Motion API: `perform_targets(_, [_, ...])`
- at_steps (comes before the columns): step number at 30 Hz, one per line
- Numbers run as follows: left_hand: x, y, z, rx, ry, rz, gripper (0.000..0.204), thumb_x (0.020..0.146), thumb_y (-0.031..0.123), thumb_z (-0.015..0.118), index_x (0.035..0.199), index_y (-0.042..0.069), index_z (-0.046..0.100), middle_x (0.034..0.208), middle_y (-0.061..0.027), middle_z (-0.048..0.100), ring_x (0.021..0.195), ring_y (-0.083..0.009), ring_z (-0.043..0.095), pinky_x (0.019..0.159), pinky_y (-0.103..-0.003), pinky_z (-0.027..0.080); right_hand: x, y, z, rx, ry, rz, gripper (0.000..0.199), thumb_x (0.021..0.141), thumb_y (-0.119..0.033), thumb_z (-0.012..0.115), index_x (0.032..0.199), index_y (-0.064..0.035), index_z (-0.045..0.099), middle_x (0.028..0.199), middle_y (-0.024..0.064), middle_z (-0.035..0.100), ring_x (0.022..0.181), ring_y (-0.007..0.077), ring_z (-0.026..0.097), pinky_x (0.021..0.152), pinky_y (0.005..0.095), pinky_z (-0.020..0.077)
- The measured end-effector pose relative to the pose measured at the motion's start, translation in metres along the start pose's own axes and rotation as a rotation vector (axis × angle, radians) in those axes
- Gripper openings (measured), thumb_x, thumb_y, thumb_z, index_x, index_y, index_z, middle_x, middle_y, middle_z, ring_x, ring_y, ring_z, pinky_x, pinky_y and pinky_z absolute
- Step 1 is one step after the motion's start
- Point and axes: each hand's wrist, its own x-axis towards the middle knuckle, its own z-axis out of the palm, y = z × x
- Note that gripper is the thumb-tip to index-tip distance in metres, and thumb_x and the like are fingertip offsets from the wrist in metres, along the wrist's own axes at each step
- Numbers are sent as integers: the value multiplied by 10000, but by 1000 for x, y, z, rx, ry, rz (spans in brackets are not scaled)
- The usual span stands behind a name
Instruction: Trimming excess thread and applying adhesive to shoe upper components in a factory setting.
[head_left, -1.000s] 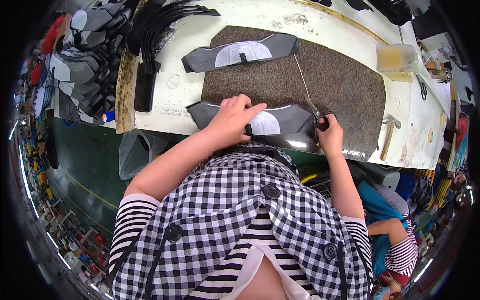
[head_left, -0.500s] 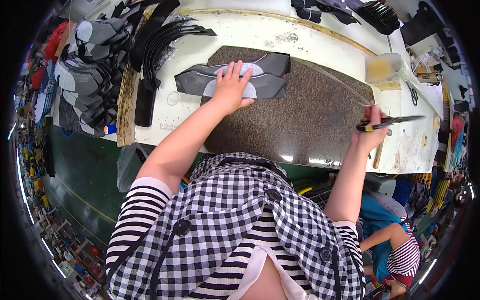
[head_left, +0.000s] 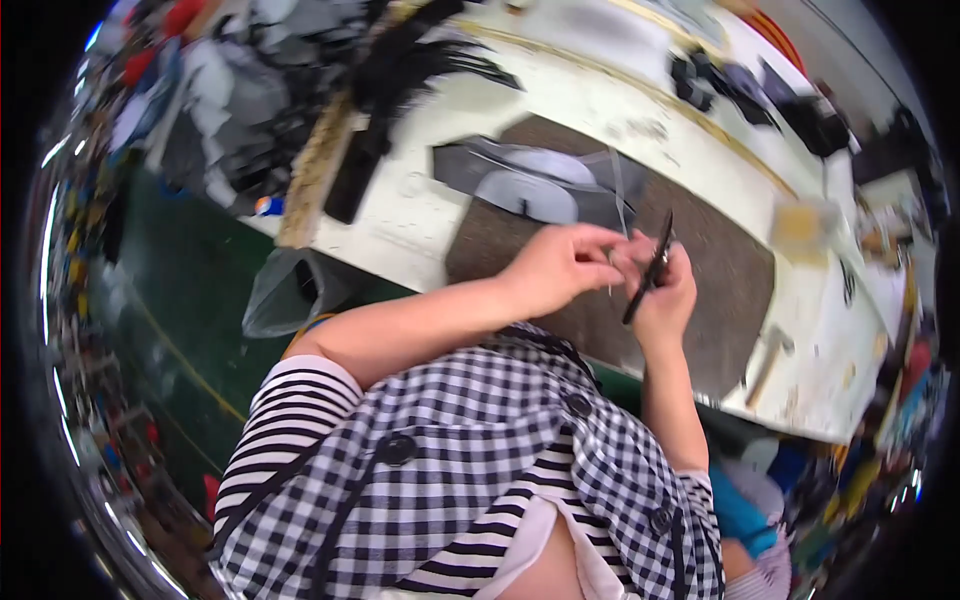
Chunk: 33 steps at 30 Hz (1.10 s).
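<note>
Head cam showed both hands raised over the brown mat (head_left: pixel 720 300) on the surface. The right hand (head_left: pixel 668 300) had its grip closed round dark scissors (head_left: pixel 650 268); the left hand (head_left: pixel 560 270) was pinching a thin strip (head_left: pixel 618 195), too blurry to identify. Strip looked light and floppy, probably best held close to the blades. Grey shoe-upper pieces (head_left: pixel 540 185) lay beyond.

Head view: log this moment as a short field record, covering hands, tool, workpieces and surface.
left hand: raised above the mat, fingers meeting the right hand
right hand: holds black scissors, blades up
workpieces: grey shoe-upper pieces flat on the mat, untouched
surface: dark mat on white workbench
nearby: hammer on the bench's right side
</note>
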Motion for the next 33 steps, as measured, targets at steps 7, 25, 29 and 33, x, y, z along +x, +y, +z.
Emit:
perform_targets(7, [-64,2,-72,759,334,307,85,804,142,640,815,78,694,824,-110,628,811,-331,598,730,-420,479,18,-15,56,-322,-445,-11,268,724,38,708,930,1,540,948,141,661,908,231,645,781,313,492])
perform_targets(25, [-117,41,-209,398,-9,-107,121,817,72,577,908,20,638,761,-61,652,717,-142,617,670,-282,485,22,-64,197,-532,-593,-331,191,706,-1,707,789,-15,535,704,165,591,650,344,608,583,380,474])
perform_targets(29, [-114,51,-243,729,-67,-144,138,831,142,586,909,53,657,767,-95,662,735,-234,636,683,-346,495,23,-62,196,-481,-573,-120,191,709,21,702,769,-11,524,694,140,612,631,260,633,589,319,478])
perform_targets(33, [-101,124,-323,1679,282,127,149,744,128,611,879,94,664,960,-119,608,970,-311,570,759,-421,472,16,-43,179,-395,-471,142,194,713,79,683,775,2,515,698,72,638,669,132,630,614,267,484])
